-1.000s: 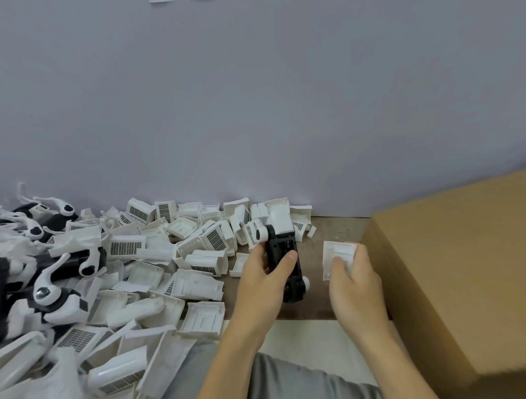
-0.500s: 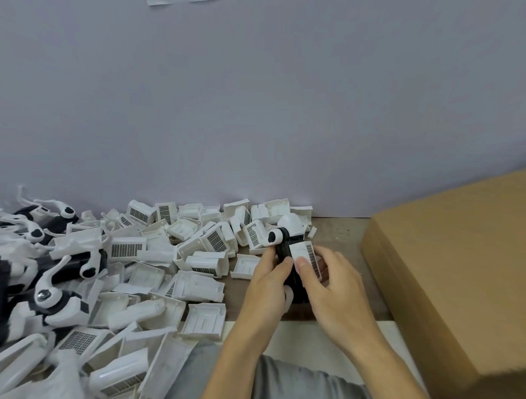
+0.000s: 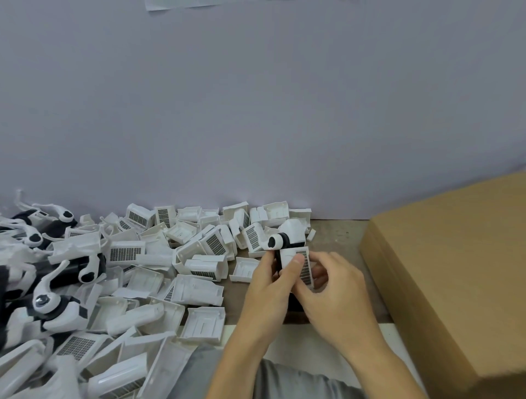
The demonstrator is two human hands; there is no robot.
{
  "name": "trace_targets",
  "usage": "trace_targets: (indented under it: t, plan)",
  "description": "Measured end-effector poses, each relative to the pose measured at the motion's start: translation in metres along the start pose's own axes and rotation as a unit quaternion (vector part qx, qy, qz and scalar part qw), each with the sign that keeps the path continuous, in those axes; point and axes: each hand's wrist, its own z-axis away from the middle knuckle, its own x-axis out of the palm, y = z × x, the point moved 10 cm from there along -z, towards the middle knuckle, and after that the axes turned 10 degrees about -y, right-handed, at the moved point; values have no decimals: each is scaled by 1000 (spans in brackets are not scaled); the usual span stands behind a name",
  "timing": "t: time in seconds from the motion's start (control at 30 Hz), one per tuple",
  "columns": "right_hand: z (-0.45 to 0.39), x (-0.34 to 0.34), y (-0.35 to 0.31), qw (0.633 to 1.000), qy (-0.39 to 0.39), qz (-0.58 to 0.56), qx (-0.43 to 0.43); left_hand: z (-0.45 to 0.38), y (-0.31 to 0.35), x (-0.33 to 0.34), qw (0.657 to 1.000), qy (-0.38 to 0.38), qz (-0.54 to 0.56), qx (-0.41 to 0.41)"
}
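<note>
Since 1 s ago the right hand (image 3: 336, 296) has come in from beside the cardboard box (image 3: 455, 270). The grille cover (image 3: 305, 267) it picked up there now lies flat against the handheld unit (image 3: 280, 240). Compared with 0.5 s ago the cover sits squarer on the body.

Left hand (image 3: 267, 287) grips the unit's black body from the left and holds it above the surface (image 3: 336, 233), just right of the pile. Right hand pinches the cover, thumb on its face, fingers curled behind.

Around:
- Pile of loose white grille covers (image 3: 199, 256) fills the left half and runs back to the wall (image 3: 256, 114).
- Assembled black-and-white units (image 3: 59, 310) lie at far left.
- The box is close on the right, not touching the hands.

Hidden:
- Both hands cover most of the unit's black body.
- Can't tell whether the cover is latched.
- A paper sheet (image 3: 182, 3) on the wall is cut off at the top edge.
- The box runs out of frame at right.
</note>
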Motion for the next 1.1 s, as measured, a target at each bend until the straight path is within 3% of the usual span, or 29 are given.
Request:
trace_targets:
  t: [0.1, 0.17, 0.3, 0.47, 0.6, 0.83, 1.1]
  plan:
    - [1, 7, -13, 997, -42, -48, -47, 1, -2, -14, 998, 65, 26, 1]
    - [1, 7, -9, 992, -32, -116, -26, 2, -5, -17, 995, 80, 59, -2]
    - [0, 17, 9, 958, -60, -274, 64, 1, 0, -7, 997, 38, 64, 11]
    - [2, 22, 9, 897, -85, -425, 92, 1, 6, -2, 999, 4, 38, 11]
    - [2, 20, 22, 899, -37, -420, 118, 2, 9, -1, 999, 28, 31, 6]
    - [0, 12, 19, 927, 6, -366, 87, 4, 7, -13, 995, 93, -5, 17]
    - [-2, 25, 17, 905, -61, -411, 95, 2, 6, -15, 994, 105, 21, 18]
